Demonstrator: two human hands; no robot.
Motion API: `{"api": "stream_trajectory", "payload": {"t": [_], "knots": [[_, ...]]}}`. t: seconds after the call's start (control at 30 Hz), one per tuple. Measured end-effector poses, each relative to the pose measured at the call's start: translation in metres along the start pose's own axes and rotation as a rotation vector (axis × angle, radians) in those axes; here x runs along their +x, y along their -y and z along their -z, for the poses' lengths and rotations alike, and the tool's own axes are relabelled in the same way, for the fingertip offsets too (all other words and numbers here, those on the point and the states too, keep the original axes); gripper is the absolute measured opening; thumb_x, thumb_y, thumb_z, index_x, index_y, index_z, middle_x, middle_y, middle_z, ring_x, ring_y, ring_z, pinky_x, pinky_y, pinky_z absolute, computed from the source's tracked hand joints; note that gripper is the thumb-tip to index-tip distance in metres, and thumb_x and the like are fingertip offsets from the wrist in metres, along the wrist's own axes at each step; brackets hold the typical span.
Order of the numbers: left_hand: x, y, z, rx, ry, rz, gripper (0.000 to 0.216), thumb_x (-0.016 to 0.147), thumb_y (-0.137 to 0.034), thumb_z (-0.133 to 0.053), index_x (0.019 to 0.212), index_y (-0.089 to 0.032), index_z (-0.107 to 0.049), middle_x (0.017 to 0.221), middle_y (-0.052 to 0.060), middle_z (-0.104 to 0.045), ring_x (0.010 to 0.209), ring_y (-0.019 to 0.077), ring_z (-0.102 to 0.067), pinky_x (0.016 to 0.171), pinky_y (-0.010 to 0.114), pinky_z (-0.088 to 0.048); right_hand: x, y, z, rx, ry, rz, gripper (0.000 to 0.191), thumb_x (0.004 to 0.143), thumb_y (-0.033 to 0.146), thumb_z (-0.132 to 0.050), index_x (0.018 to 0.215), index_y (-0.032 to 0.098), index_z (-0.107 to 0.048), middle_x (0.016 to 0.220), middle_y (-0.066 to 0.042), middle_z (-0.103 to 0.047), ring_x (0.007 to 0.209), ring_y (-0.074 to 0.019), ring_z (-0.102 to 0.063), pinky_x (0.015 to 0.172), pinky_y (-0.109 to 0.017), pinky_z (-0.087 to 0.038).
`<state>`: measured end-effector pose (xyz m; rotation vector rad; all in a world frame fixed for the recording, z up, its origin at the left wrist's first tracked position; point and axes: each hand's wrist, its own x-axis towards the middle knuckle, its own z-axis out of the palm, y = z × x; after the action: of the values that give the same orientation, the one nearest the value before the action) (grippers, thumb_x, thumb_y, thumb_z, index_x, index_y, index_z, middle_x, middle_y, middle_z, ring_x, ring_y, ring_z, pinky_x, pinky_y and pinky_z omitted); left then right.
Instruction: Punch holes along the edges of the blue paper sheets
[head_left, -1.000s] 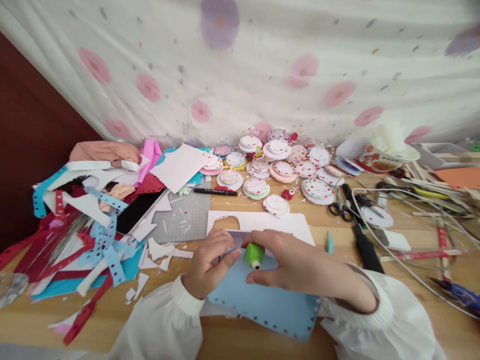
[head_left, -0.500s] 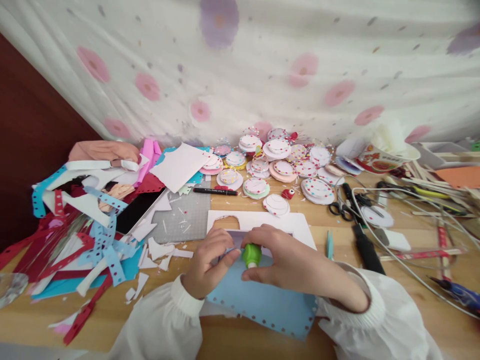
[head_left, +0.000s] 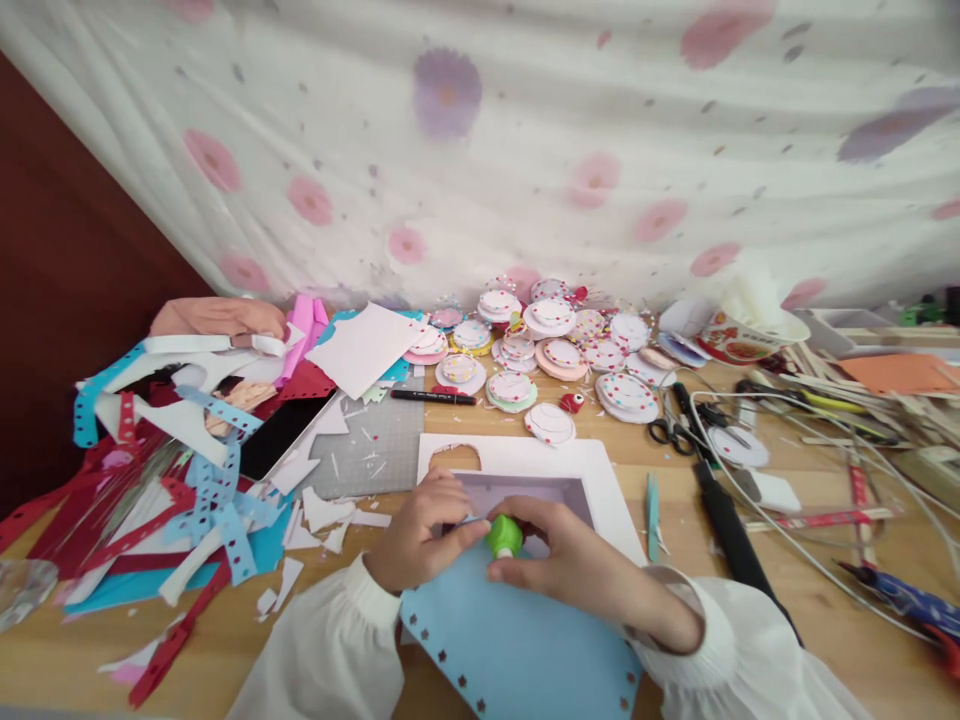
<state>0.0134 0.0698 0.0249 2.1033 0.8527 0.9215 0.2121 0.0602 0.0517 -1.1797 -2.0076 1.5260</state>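
A small green craft punch (head_left: pixel 505 537) is gripped between the thumb and fingers of my right hand (head_left: pixel 574 550), at the far edge of a light blue paper sheet (head_left: pixel 525 630). Flower-shaped holes run along the sheet's near and side edges. My left hand (head_left: pixel 424 535) pinches the sheet's far left edge, its thumb almost touching the punch. Under both hands lies a white card (head_left: pixel 555 455) with a round cut-out and a shallow, lilac-tinted recess (head_left: pixel 555 490). My fingers hide where the punch meets the paper.
Paper scraps and punched strips (head_left: pixel 217 490) pile up at left by a phone (head_left: pixel 289 435). Layered paper discs (head_left: pixel 562 355) and a red punch (head_left: pixel 571 402) are behind the card. At right lie scissors (head_left: pixel 671 432), a white cable (head_left: pixel 795 535) and a teal tool (head_left: pixel 652 515).
The blue sheet has shifted toward me, showing more of its surface and of the card's recess. Both hands keep their grips, and the view has tilted slightly upward.
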Motion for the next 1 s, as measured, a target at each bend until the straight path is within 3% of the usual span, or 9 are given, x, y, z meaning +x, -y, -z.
{"api": "stream_trajectory", "payload": {"t": [0.13,0.37,0.57,0.83,1.0], "knots": [[0.000,-0.002,0.000,-0.017,0.000,0.007,0.043,0.091,-0.030,-0.049,0.051,-0.017,-0.043,0.050,-0.002,-0.047,0.056,0.0136,-0.043,0.071,0.033,-0.037,-0.004,-0.003,0.003,0.008,0.037,-0.010,0.029,0.075,0.038,-0.069,0.091,0.015,-0.061,0.080,0.000,-0.057,0.074,-0.0133,-0.051,0.068,-0.025,-0.044],[-0.005,-0.008,-0.005,-0.021,-0.067,0.083,0.042,0.091,-0.030,-0.049,0.052,-0.017,-0.043,0.053,-0.002,-0.044,0.061,0.0140,-0.043,0.073,0.033,-0.037,0.000,0.012,0.022,-0.208,0.149,0.018,0.032,0.074,0.041,-0.069,0.093,0.016,-0.063,0.072,0.002,-0.055,0.064,-0.0113,-0.047,0.058,-0.023,-0.040],[-0.010,-0.019,-0.009,0.010,-0.167,0.128,0.043,0.092,-0.032,-0.049,0.052,-0.017,-0.041,0.055,-0.002,-0.042,0.061,0.0136,-0.042,0.068,0.031,-0.037,0.000,0.026,0.024,-0.296,0.086,0.061,0.028,0.072,0.040,-0.071,0.089,0.018,-0.064,0.077,0.000,-0.060,0.071,-0.0139,-0.053,0.064,-0.025,-0.043],[-0.010,-0.027,-0.012,0.090,-0.156,0.088,0.039,0.093,-0.029,-0.046,0.057,-0.017,-0.049,0.057,-0.001,-0.049,0.061,0.0140,-0.045,0.068,0.031,-0.038,-0.005,0.033,0.020,-0.458,0.033,0.099,0.016,0.073,0.027,-0.069,0.082,0.016,-0.061,0.077,-0.004,-0.061,0.071,-0.0166,-0.053,0.064,-0.028,-0.042],[-0.003,-0.039,0.001,0.181,-0.070,0.135,0.033,0.081,-0.050,-0.061,0.077,-0.017,-0.063,0.070,0.003,-0.063,0.068,0.0184,-0.055,0.070,0.033,-0.040,-0.008,0.033,0.023,-0.511,0.033,0.133,0.013,0.072,0.024,-0.067,0.080,0.016,-0.060,0.076,-0.003,-0.062,0.067,-0.0155,-0.052,0.061,-0.027,-0.038]]}}
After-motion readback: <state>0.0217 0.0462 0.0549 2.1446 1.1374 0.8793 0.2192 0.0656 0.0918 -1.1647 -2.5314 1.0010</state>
